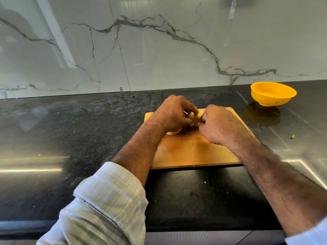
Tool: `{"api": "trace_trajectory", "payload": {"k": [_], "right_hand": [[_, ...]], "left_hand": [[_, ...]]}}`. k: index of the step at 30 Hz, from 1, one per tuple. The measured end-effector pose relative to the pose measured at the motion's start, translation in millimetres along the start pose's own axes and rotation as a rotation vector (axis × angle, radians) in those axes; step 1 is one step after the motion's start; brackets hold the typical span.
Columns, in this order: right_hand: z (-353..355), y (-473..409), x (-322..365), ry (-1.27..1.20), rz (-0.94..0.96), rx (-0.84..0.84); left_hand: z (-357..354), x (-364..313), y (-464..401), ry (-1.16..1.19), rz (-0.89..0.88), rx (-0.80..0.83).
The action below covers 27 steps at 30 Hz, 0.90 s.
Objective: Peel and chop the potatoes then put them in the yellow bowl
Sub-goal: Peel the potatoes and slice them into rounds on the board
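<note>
**Both hands on a potato over the cutting board**

The left hand [172, 114] curls its fingers round a small brown-skinned potato [193, 118], held just above the far part of the wooden cutting board [191, 152]. The right hand [220, 126] is closed in a grip right beside the potato, fingers tucked under; a bit of red shows beneath the heel of that hand, too hidden to name, so what it holds cannot be told for sure. A pale rounded piece [173, 133] lies on the board under the left wrist. The board sits near the middle of the dark counter [70, 138], toward its front edge. The yellow bowl [272, 93] stands well apart near the counter's back right corner, close to the marble wall. A small scrap [292, 137] lies on the counter right of the board.
</note>
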State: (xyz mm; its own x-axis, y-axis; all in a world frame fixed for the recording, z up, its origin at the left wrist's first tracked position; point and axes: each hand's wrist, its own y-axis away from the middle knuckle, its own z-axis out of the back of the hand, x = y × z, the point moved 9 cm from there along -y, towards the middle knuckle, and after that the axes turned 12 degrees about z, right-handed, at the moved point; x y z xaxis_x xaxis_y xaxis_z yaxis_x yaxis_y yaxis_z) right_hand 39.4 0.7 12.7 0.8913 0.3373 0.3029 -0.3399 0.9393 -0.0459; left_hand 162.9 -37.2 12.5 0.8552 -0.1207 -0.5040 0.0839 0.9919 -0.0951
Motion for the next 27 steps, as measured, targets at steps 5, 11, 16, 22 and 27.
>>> {"api": "trace_trajectory", "payload": {"k": [5,11,16,22,27], "right_hand": [[-18,21,-4,0.106,0.006,0.026],[-14,25,-1,0.155,0.037,0.050],[-1,24,-9,0.139,0.065,-0.111],[9,19,2,0.076,0.071,-0.140],[13,18,8,0.070,0.077,-0.111]], "left_hand": [[-1,2,-2,-0.002,0.005,0.016],[-2,8,-1,0.029,0.018,0.024],[-1,10,0,0.036,0.022,0.006],[-2,12,-1,0.057,0.048,0.027],[-3,15,-4,0.081,0.078,0.026]]}}
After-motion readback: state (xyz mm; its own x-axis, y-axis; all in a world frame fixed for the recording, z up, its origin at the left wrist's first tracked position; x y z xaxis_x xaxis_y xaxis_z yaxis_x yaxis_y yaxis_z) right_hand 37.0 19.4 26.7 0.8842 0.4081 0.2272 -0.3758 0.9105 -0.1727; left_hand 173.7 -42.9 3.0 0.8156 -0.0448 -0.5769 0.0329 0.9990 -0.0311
